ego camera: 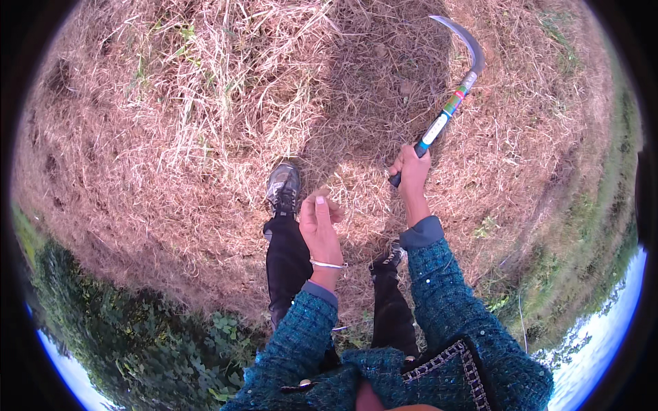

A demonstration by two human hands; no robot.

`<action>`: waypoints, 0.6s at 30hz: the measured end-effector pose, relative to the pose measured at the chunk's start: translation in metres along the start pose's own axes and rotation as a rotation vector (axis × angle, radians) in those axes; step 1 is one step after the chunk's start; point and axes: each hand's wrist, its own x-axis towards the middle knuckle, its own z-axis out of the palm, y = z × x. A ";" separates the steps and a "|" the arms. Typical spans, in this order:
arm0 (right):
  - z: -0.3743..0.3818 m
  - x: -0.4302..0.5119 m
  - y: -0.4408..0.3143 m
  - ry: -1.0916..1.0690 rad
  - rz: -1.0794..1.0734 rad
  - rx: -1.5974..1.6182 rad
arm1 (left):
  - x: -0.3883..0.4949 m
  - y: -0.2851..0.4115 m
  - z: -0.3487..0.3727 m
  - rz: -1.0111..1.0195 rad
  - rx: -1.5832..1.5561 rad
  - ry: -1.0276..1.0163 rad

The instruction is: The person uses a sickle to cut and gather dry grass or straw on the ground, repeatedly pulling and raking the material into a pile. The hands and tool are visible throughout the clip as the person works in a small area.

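My right hand [413, 167] is wrapped around the lower handle of a sickle [436, 127]. The tool slants up and to the right, and its curved metal blade [472, 46] hooks back to the left over the dry ground. A white label with writing and coloured bands cover part of the handle. My left hand [321, 223] hovers in front of my body, left of the sickle, with loosely curled fingers and the thumb uppermost. Nothing shows in it, though the palm is partly hidden. Below both hands lies dry cut grass [360, 200].
Paler straw with some green blades [205, 92] lies ahead on the left. My shoes, the left one [284, 187] further forward, stand on the dry grass. Leafy green plants [154, 339] grow at the lower left, and more greenery [586, 246] lines the right side.
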 end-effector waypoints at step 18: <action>0.057 0.032 -0.050 -0.082 0.076 -0.207 | 0.003 0.005 -0.004 -0.003 -0.093 0.081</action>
